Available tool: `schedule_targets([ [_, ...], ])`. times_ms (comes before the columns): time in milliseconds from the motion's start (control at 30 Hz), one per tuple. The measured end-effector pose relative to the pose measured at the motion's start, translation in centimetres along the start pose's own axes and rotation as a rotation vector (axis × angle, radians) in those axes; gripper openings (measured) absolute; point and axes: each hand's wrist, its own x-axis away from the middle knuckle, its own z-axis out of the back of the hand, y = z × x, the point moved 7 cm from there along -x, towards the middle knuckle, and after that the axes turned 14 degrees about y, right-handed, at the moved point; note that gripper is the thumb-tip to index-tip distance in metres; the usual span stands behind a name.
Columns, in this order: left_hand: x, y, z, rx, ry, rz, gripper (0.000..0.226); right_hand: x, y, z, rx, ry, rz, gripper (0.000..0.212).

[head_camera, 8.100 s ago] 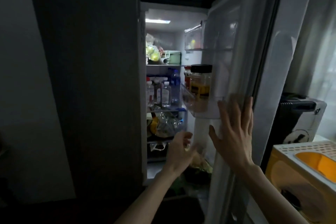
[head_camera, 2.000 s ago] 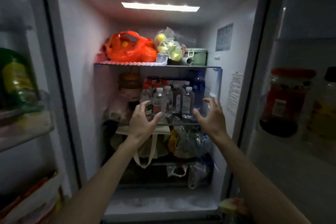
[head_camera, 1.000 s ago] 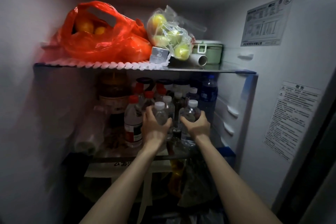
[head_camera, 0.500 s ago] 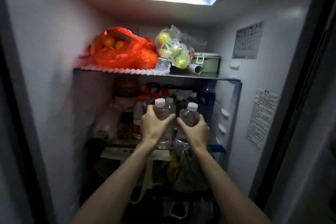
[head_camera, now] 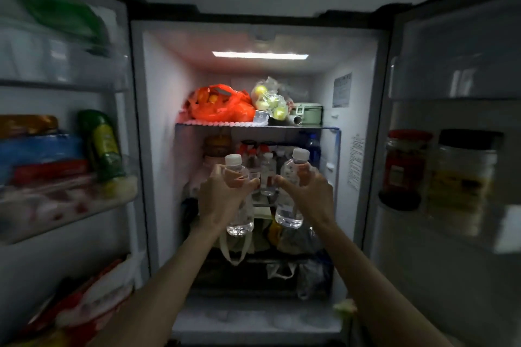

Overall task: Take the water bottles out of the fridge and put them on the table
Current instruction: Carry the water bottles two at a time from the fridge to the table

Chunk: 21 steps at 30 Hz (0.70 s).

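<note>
The fridge (head_camera: 158,177) stands open in front of me, lit inside. My left hand (head_camera: 221,197) grips a clear water bottle with a white cap (head_camera: 239,220), held upright in front of the middle shelf. My right hand (head_camera: 308,194) grips a second clear water bottle (head_camera: 289,214), also upright. Both bottles are off the shelf and in the air. Several more small bottles (head_camera: 267,175), some with red caps, stand on the middle shelf behind them.
An orange bag (head_camera: 222,105), a bag of fruit (head_camera: 269,101) and a green box (head_camera: 308,113) sit on the top shelf. The left door (head_camera: 56,149) holds packets and a green bottle. The right door (head_camera: 451,172) holds two jars. Bags fill the lower shelves.
Both hands closed on a bottle each, lifted them off the middle shelf and drew them back toward me. My view has pulled back, so both doors show.
</note>
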Motion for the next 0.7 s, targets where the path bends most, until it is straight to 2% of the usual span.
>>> schedule_targets([
  [67, 2.4, 0.6, 3.3, 0.050, -0.031, 0.028, 0.045, 3.5, -2.4, 2.1, 0.007, 0.005, 0.020, 0.040],
  [167, 6.2, 1.2, 8.5, 0.082, -0.070, 0.051, 0.049, 9.5, -5.1, 5.0, 0.001, 0.020, 0.001, 0.035],
  [333, 12.2, 2.2, 16.6, 0.079, -0.132, 0.087, 0.057, 18.4, -8.2, 8.7, 0.012, -0.024, -0.093, 0.048],
  [400, 14.1, 2.9, 19.6, 0.092, -0.128, 0.109, 0.058, 21.2, -10.0, 10.3, 0.031, -0.046, -0.103, 0.047],
  [633, 19.1, 6.3, 29.6, 0.134, -0.064, 0.145, 0.051, 27.7, -17.8, 14.2, 0.014, -0.104, -0.033, 0.038],
  [700, 20.4, 7.3, 32.7, 0.100, -0.040, 0.135, 0.048, 29.5, -19.6, 14.5, 0.005, -0.133, 0.001, 0.045],
])
